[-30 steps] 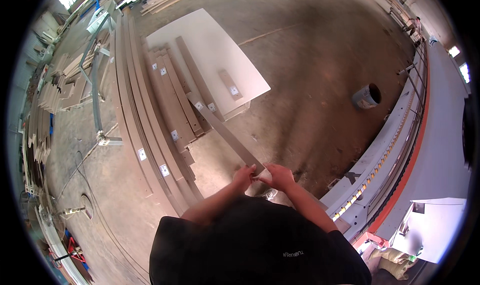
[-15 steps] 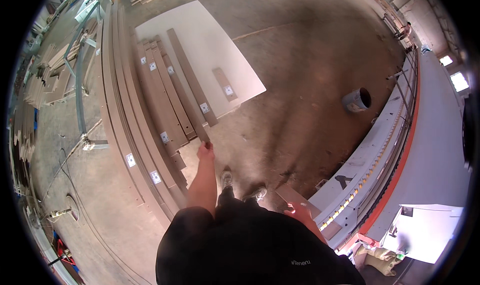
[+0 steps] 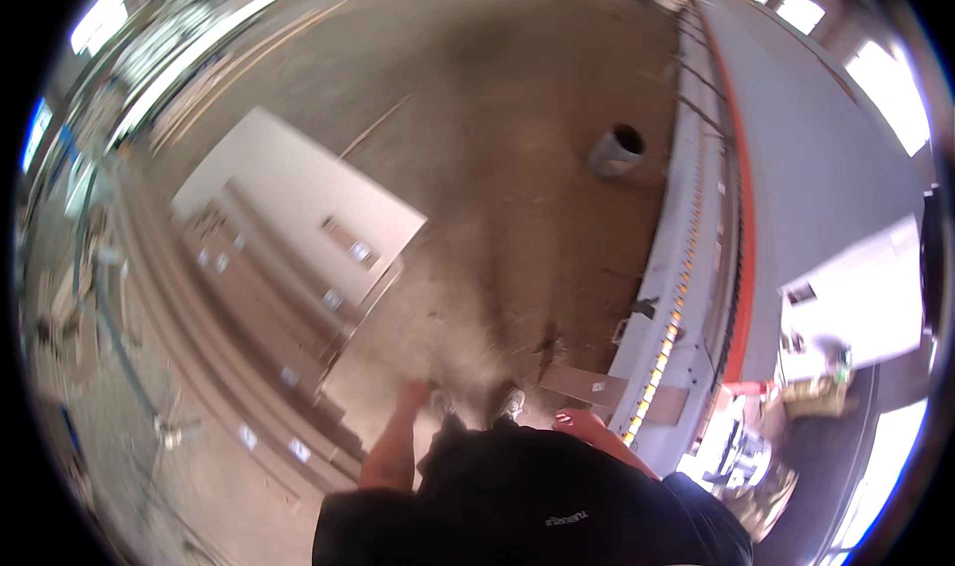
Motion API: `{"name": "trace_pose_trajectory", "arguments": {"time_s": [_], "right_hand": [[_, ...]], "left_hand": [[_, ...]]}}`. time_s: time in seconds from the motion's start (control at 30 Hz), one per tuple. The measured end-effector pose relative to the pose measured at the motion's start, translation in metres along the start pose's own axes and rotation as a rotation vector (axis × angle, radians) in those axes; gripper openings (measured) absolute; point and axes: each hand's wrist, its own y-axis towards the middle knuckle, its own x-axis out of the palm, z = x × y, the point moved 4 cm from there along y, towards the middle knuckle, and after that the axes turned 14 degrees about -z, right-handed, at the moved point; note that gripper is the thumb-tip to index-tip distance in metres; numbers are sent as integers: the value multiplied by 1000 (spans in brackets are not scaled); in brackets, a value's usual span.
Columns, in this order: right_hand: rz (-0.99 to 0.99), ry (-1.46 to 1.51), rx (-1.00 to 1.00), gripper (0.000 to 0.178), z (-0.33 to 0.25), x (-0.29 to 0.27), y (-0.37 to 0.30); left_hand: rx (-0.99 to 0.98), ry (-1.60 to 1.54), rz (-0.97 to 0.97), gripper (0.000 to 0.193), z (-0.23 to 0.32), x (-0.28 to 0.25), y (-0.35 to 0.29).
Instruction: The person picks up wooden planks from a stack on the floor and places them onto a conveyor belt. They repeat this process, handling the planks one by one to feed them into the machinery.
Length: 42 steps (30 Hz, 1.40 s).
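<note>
My left hand point(image 3: 411, 398) is smeared by motion, beside my shoes and just off the near end of the stacked brown boards point(image 3: 254, 292); its fingers cannot be made out. Close to my body on the right, my right hand point(image 3: 579, 425) is at the lower edge of a short brown board point(image 3: 582, 384) with a small white label. Whether its fingers grip that board or only lie near it cannot be told. The short board reaches over the edge of a long machine's light-coloured bed point(image 3: 652, 327).
A white sheet point(image 3: 288, 173) under the boards carries a short labelled strip point(image 3: 348, 241). A grey bucket point(image 3: 617, 152) lies tipped on the floor ahead. Along my right runs the machine with a red-orange edge point(image 3: 741, 208). A white panel point(image 3: 856, 302) is farther right.
My view has swung to the right. My left hand, earlier at the end of a long brown strip in the stack, is now away from it. My right hand remains by the short board.
</note>
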Motion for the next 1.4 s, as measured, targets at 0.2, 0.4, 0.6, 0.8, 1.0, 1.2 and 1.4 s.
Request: {"name": "trace_pose_trajectory", "arguments": {"time_s": [0.2, 0.4, 0.6, 0.8, 1.0, 1.2, 1.4], "right_hand": [[54, -27, 84, 55, 25, 0, -14], [65, -115, 69, 43, 63, 3, -1], [337, -40, 102, 35, 73, -36, -28], [742, 531, 1, 41, 72, -113, -86], [832, 916, -128, 45, 121, -126, -99], [852, 992, -216, 44, 131, -127, -86], [840, 968, -193, 45, 133, -129, -88]], "left_hand": [[-272, 447, -424, 33, -26, 125, -90], [-534, 632, -98, 33, 17, 65, -67], [-378, 556, 110, 23, 68, 46, -48], [56, 1688, -396, 28, 64, 81, -48], [-127, 1620, -430, 28, 64, 176, -44], [-175, 1559, -381, 28, 76, 196, -52], [-170, 1554, -372, 28, 85, 207, -57]]}}
